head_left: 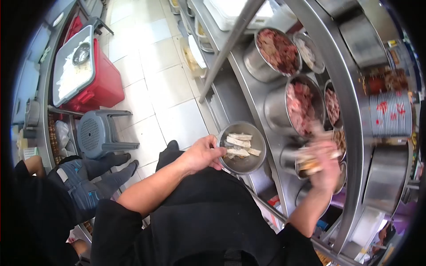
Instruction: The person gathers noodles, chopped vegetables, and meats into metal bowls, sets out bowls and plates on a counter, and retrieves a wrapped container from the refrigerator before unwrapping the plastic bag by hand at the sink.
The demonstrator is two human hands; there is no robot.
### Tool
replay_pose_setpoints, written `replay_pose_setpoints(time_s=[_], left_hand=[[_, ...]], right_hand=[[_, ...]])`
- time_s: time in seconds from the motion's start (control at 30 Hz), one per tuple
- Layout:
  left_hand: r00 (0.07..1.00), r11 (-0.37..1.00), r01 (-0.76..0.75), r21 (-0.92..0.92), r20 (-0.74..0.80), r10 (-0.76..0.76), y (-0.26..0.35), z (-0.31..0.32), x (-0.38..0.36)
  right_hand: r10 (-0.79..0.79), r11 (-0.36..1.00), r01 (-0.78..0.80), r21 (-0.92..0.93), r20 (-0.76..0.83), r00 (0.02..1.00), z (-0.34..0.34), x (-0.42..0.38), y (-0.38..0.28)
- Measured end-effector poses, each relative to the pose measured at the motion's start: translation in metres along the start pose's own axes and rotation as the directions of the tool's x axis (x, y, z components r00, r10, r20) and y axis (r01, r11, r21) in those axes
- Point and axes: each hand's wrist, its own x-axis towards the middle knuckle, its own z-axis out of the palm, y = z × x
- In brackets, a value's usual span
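Note:
My left hand (203, 155) grips the rim of a round metal bowl (262, 162), with the thumb over the edge. Several pale, whitish strips of food (239, 142) lie inside it. To the right, my right hand (323, 162) reaches over the metal containers on the shelf and is smeared by motion. Pale and yellowish pieces (309, 165) show in a container beside its fingers; whether the hand holds any of them I cannot make out. Just beyond the hand is a deep metal pot (276, 111) of raw meat pieces (300, 106).
Another pot (253, 62) of reddish meat stands further back on the steel shelf. A steel rail (350, 88) runs along the right. Across the tiled floor (168, 88) are a grey stool (91, 133), a red bin (108, 82) under a grey tub, and another person (80, 177) at left.

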Motion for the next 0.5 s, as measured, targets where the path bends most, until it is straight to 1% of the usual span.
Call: replay_pose_setpoints(time_s=[0.03,0.07,0.1,0.17,0.23,0.27,0.33,0.37,0.4,0.43,0.47,0.5], left_hand=[[1.000,0.999,-0.006,-0.041,0.009,0.006,0.006,-0.004,-0.004],[1.000,0.999,-0.026,-0.044,-0.017,0.025,0.021,-0.006,-0.012],[0.997,0.998,-0.060,-0.020,-0.043,0.059,0.025,-0.018,-0.014],[0.992,0.995,-0.093,0.026,-0.088,0.095,0.043,-0.046,-0.015],[0.982,0.993,-0.100,0.056,-0.155,0.107,0.071,-0.078,-0.022],[0.981,0.991,-0.107,0.074,-0.157,0.118,0.084,-0.097,-0.021],[0.971,0.984,-0.143,0.103,-0.177,0.159,0.105,-0.142,-0.016],[0.970,0.981,-0.145,0.129,-0.176,0.167,0.122,-0.161,-0.014],[0.969,0.977,-0.145,0.154,-0.178,0.172,0.134,-0.176,-0.010],[0.971,0.978,-0.137,0.154,-0.174,0.164,0.148,-0.195,-0.008],[0.975,0.975,-0.140,0.170,-0.147,0.165,0.163,-0.210,-0.005],[0.977,0.977,-0.157,0.142,-0.124,0.174,0.180,-0.226,-0.003]], right_hand=[[0.084,0.927,-0.056,-0.371,0.060,0.995,0.032,0.008,0.014],[-0.074,0.734,0.289,-0.614,0.351,0.934,0.089,0.026,0.021],[-0.096,0.581,0.430,-0.691,0.466,0.880,0.118,0.034,0.041],[-0.095,0.433,0.546,-0.717,0.566,0.819,0.154,0.054,0.055],[-0.092,0.498,0.538,-0.680,0.575,0.813,0.185,0.077,0.047],[-0.037,0.556,0.440,-0.705,0.508,0.861,0.200,0.091,0.049],[0.079,0.654,0.253,-0.713,0.398,0.914,0.233,0.121,0.062],[-0.080,0.598,0.468,-0.651,0.532,0.843,0.252,0.141,0.071],[-0.221,0.502,0.656,-0.564,0.649,0.728,0.267,0.156,0.076],[-0.269,0.540,0.690,-0.482,0.678,0.684,0.293,0.170,0.074],[-0.171,0.616,0.606,-0.503,0.666,0.727,0.314,0.179,0.072],[-0.163,0.597,0.620,-0.509,0.679,0.715,0.333,0.193,0.066]])
